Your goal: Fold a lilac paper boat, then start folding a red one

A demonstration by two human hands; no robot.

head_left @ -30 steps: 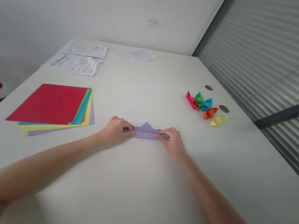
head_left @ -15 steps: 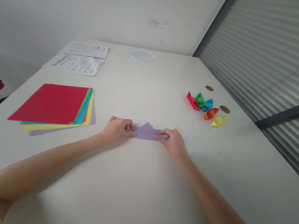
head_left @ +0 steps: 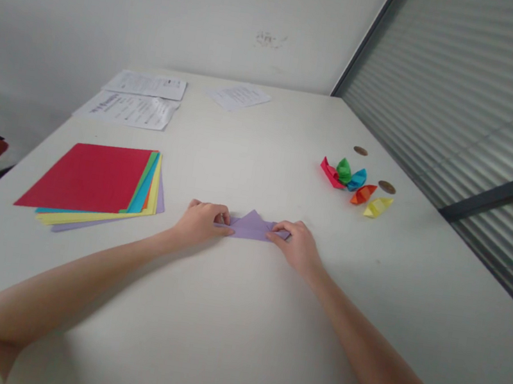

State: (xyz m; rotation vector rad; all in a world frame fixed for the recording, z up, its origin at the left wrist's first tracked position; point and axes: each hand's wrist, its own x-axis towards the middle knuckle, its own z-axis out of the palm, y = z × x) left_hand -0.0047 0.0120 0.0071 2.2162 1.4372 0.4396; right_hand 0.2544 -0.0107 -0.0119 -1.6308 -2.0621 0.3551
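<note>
A folded purple paper (head_left: 251, 227) lies on the white table in front of me, a long flat strip with a triangular point rising at the middle of its far edge. My left hand (head_left: 206, 220) pinches its left end between thumb and fingers. At the right end, my right hand (head_left: 295, 244) grips it the same way, thumb along the near side. Both ends of the strip are partly hidden by my fingers.
To the left lies a fanned stack of coloured paper (head_left: 88, 177), red on top. Several small folded paper boats (head_left: 356, 179) sit at the right, near two round table inserts (head_left: 386, 186). Printed sheets (head_left: 128, 109) lie at the back left. Blinds (head_left: 477, 90) line the right side.
The crease lines along the middle of the purple strip show less, and its central triangle looks flatter and more even. Both hands keep their places at its ends, with only a tiny shift.
</note>
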